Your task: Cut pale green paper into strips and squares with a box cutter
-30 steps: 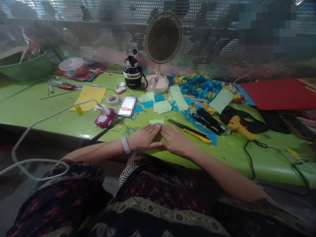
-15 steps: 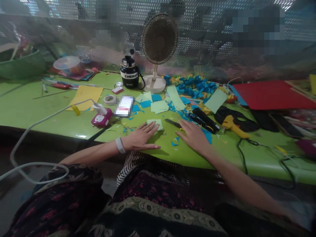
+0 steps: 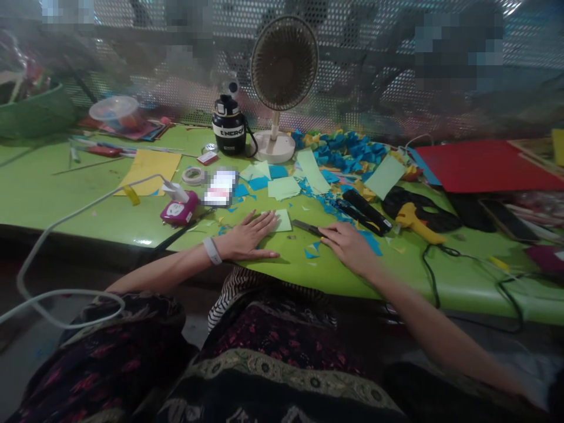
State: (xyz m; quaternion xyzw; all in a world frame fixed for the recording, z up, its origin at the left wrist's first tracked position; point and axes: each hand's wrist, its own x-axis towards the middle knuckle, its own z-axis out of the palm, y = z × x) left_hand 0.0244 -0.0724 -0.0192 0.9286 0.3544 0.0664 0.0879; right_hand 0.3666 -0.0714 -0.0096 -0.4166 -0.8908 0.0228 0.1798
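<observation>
**Slip** (image 3: 281,220): pale green paper lying flat on the green counter (image 3: 66,202); serves here as the reference point.

**Left grip** (image 3: 244,238): just left of the slip, palm down, open, fingers spread; fingertips touch the slip's left edge, nothing held. White band (image 3: 212,251) on the wrist.

**Right grip** (image 3: 348,247): right of the slip, palm down, fingers loosely curved over the end of a dark strip (image 3: 308,228); whether it has hold of the strip cannot be told.

**Right of the slip:** blue scraps (image 3: 372,242) just beyond the right grip; black tube (image 3: 365,210), yellow glue gun (image 3: 418,223) and red card (image 3: 484,165), farther out.

**Beyond the slip:** pale green sheets (image 3: 284,188) near it; heaped blue paper (image 3: 339,144), bottle (image 3: 228,126) and fan (image 3: 284,64), well apart from it.

**Left of the slip:** pink socket (image 3: 180,208) with white cable (image 3: 79,214), tape roll (image 3: 194,175) and yellow sheet (image 3: 147,171), progressively farther away.
</observation>
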